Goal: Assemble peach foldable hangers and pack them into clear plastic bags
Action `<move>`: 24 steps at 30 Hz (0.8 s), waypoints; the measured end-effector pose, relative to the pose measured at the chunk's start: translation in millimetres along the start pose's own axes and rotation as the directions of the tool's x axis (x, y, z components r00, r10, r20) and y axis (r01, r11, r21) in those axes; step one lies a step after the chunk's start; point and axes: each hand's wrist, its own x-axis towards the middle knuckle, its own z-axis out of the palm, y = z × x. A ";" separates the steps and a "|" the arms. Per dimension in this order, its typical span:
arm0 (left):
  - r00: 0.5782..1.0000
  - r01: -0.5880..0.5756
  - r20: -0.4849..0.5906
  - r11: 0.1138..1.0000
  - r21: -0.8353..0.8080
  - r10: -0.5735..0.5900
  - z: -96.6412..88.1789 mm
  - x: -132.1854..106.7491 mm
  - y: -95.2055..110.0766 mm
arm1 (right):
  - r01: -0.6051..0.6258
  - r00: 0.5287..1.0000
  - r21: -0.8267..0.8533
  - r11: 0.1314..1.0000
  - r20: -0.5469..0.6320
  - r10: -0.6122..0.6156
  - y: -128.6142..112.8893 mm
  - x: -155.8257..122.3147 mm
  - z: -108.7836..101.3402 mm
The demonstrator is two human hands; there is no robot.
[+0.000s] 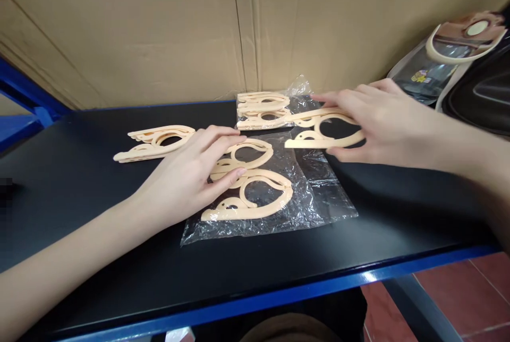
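Note:
My right hand [374, 119] grips a cream folding hanger [308, 143] by its curved right end, thumb below and fingers above. It is folded and held just over the shelf top. My left hand [207, 167] lies over the left side of a clear plastic bag [319, 198]. Its thumb and fingers are around the upper of two folded hangers there; the lower hanger [258, 212] shows more fully. Behind them sits another clear bag with several folded hangers [263, 111]. A loose folded hanger [155, 143] rests left of my left hand, partly hidden by it.
The black shelf top [159, 273] has a blue metal front edge [279, 297]. Cardboard [159, 28] stands along the back. A clear bag with a cream handle [434, 66] and a dark bag [478, 92] sit at the right. Red floor tiles [454, 294] show below.

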 end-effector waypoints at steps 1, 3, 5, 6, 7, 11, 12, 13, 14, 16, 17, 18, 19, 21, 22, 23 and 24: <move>1.000 -0.025 0.017 1.000 -0.006 0.025 0.8 0.1 0.3 | -0.020 0.999 -0.015 1.000 0.037 0.021 6.6 -2.6 -3.8; 0.994 -0.087 0.063 0.996 -0.016 0.088 3.0 0.2 0.8 | -0.052 0.993 -0.037 0.998 0.105 0.055 17.7 -8.4 -10.8; 0.984 -0.129 0.114 0.991 -0.042 0.133 5.5 0.3 0.8 | -0.050 0.982 -0.020 0.999 0.180 0.053 24.0 -13.7 -15.4; 0.980 -0.131 0.141 0.989 -0.063 0.139 6.5 0.3 0.6 | -0.044 0.976 0.001 0.999 0.215 0.043 25.1 -15.9 -16.2; 0.976 -0.123 0.170 0.989 -0.086 0.137 7.2 0.2 0.3 | -0.036 0.970 0.024 0.999 0.242 0.030 25.1 -17.7 -16.0; 0.958 -0.069 0.269 0.988 -0.139 0.105 7.1 0.0 -0.9 | 0.031 0.967 0.135 0.990 0.246 -0.064 18.0 -20.3 -5.1; 0.956 -0.064 0.274 0.988 -0.140 0.101 6.8 0.0 -1.1 | 0.053 0.971 0.159 0.986 0.224 -0.088 15.7 -20.0 -1.2; 0.956 -0.064 0.276 0.988 -0.142 0.102 6.5 0.0 -1.2 | 0.072 0.973 0.176 0.982 0.203 -0.108 13.5 -19.3 2.6; 0.956 -0.066 0.276 0.988 -0.142 0.103 6.2 0.0 -1.2 | 0.088 0.975 0.187 0.978 0.186 -0.123 11.5 -18.4 5.8; 0.954 -0.072 0.278 0.987 -0.141 0.109 6.0 -0.1 -1.1 | 0.105 0.977 0.197 0.975 0.164 -0.138 8.1 -16.3 9.5; 0.954 -0.073 0.280 0.988 -0.139 0.110 6.0 -0.1 -1.0 | 0.108 0.978 0.202 0.973 0.153 -0.140 6.7 -15.2 9.8; 0.953 -0.072 0.284 0.988 -0.136 0.108 6.0 -0.2 -0.8 | 0.110 0.980 0.207 0.972 0.143 -0.141 5.4 -14.2 9.0; 0.952 -0.069 0.287 0.988 -0.135 0.106 6.0 -0.3 -0.5 | 0.110 0.980 0.213 0.971 0.136 -0.142 4.2 -13.2 7.5; 0.952 -0.068 0.288 0.988 -0.138 0.106 5.9 -0.5 0.0 | 0.115 0.982 0.227 0.967 0.118 -0.144 1.7 -11.3 3.1; 0.951 -0.069 0.289 0.988 -0.139 0.107 5.8 -0.6 0.2 | 0.118 0.983 0.236 0.965 0.107 -0.146 0.5 -10.5 0.9; 0.951 -0.070 0.289 0.988 -0.140 0.109 5.7 -0.6 0.4 | 0.120 0.985 0.246 0.962 0.094 -0.147 -0.5 -9.8 -0.8; 0.951 -0.072 0.288 0.987 -0.140 0.110 5.6 -0.5 0.6 | 0.122 0.986 0.256 0.959 0.081 -0.147 -1.3 -9.2 -1.9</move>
